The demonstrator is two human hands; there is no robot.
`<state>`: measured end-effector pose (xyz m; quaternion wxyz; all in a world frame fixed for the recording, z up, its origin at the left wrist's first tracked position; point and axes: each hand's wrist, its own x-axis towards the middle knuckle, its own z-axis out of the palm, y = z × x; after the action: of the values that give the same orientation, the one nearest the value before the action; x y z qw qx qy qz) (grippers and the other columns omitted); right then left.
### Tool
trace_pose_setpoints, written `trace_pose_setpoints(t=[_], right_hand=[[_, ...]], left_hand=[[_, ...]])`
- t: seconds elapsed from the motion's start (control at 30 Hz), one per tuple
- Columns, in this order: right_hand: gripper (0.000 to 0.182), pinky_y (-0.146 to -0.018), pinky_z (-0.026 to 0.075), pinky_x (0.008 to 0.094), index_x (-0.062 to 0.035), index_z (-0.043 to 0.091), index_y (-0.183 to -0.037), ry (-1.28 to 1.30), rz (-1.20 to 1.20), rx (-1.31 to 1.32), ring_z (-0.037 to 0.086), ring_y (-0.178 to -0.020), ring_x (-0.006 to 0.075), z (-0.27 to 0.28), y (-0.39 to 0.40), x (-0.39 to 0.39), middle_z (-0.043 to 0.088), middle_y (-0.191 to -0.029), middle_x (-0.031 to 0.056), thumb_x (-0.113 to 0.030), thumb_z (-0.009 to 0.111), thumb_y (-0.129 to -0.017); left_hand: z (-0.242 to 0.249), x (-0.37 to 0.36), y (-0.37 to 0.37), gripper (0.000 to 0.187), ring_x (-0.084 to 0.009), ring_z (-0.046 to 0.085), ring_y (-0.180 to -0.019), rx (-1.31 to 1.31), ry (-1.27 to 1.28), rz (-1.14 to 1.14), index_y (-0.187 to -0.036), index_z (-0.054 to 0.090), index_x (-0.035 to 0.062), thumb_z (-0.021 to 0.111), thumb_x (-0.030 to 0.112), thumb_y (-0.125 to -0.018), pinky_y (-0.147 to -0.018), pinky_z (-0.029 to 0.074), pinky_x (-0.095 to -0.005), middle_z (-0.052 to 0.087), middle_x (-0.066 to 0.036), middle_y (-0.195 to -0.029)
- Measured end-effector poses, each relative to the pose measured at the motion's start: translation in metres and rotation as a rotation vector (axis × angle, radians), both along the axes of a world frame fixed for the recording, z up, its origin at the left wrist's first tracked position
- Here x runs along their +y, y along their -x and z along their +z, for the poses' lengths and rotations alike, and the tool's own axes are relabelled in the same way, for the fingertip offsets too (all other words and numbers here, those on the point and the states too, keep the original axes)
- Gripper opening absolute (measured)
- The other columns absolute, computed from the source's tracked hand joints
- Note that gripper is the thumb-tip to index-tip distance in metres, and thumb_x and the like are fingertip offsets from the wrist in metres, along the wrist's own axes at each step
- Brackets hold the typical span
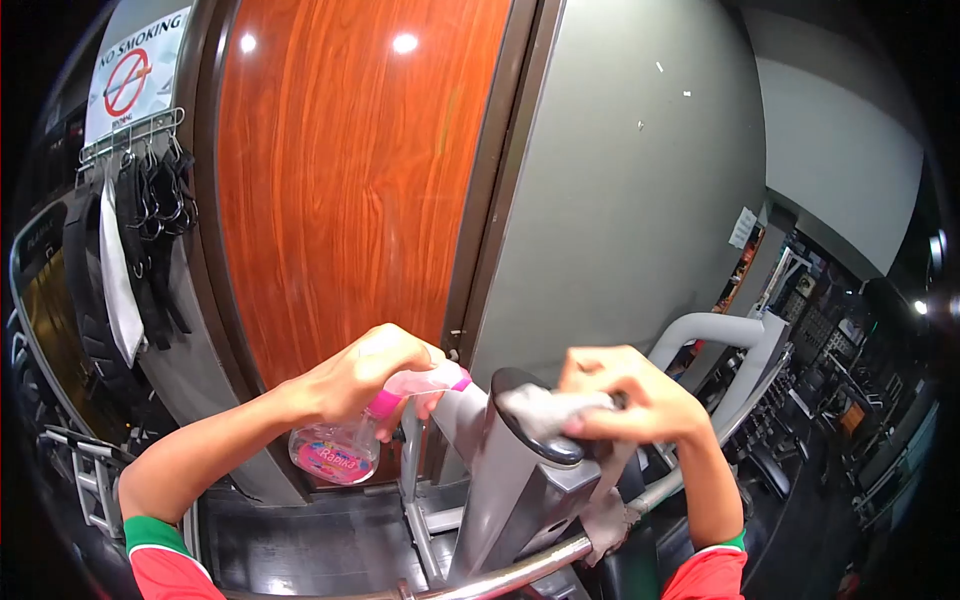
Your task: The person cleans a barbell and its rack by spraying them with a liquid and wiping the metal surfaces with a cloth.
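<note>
My left hand (375, 370) grips a clear spray bottle (335, 452) with a pink collar, a pink nozzle tip and a pink label. The nozzle points right, toward a grey machine post (510, 510). An oval black cap (565, 450) tops the post. My right hand (630, 395), slightly blurred, is closed on a whitish cloth (550, 408), which lies against the black cap. A second greyish cloth (606, 525) hangs over the chrome bar (530, 568) below my right hand.
Behind the post stand a wooden door (350, 180) and a grey wall (620, 190). Straps and hooks hang from a wall rack (135, 130) at left. A curved grey machine frame (715, 330) rises at right, with dumbbell racks beyond it.
</note>
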<state>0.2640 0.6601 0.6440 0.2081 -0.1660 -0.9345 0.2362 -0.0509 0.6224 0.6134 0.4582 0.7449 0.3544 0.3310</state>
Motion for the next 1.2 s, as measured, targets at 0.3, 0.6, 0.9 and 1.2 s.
trace_pose_setpoints(t=[0.3,0.6,0.9,1.2], right_hand=[[0.022,-0.065,0.042,0.0297,0.0035,0.068,-0.092,-0.017,-0.187,0.040,0.054,-0.075,0.0141,-0.013,0.029,0.023,0.057,-0.079,0.0052,-0.018,0.071,-0.091],[0.015,-0.063,0.043,0.0315,0.0002,0.074,-0.088,0.031,0.051,-0.069,0.057,-0.071,0.0169,0.017,-0.009,-0.010,0.061,-0.078,0.0071,-0.012,0.078,-0.081],[0.019,-0.068,0.048,0.0350,-0.0031,0.075,-0.093,-0.256,-0.121,-0.091,0.060,-0.076,0.0209,0.045,0.022,-0.033,0.060,-0.084,0.0081,-0.014,0.069,-0.079],[0.020,-0.073,0.055,0.0376,-0.0100,0.078,-0.089,-0.807,-0.190,-0.775,0.057,-0.090,0.0278,0.028,0.101,-0.061,0.059,-0.093,0.0071,-0.019,0.064,-0.079]], left_hand=[[-0.022,-0.003,-0.006,0.047,-0.0205,0.061,-0.047,-0.135,-0.032,-0.106,-0.089,0.065,-0.0083,0.042,0.032,-0.096,-0.045,0.048,-0.0314,0.066,-0.014,-0.078],[-0.039,-0.028,-0.012,0.044,-0.0179,0.061,-0.047,-0.143,0.030,-0.072,-0.082,0.064,-0.0052,0.041,0.032,-0.091,-0.046,0.048,-0.0299,0.064,-0.011,-0.073],[-0.048,-0.037,-0.005,0.044,-0.0172,0.060,-0.048,-0.187,0.057,-0.011,-0.086,0.063,-0.0051,0.039,0.031,-0.090,-0.047,0.049,-0.0296,0.064,-0.012,-0.074],[-0.046,-0.066,0.019,0.042,-0.0137,0.058,-0.056,-0.160,0.086,0.103,-0.087,0.067,-0.0028,0.046,0.033,-0.094,-0.049,0.047,-0.0286,0.064,-0.008,-0.076]])
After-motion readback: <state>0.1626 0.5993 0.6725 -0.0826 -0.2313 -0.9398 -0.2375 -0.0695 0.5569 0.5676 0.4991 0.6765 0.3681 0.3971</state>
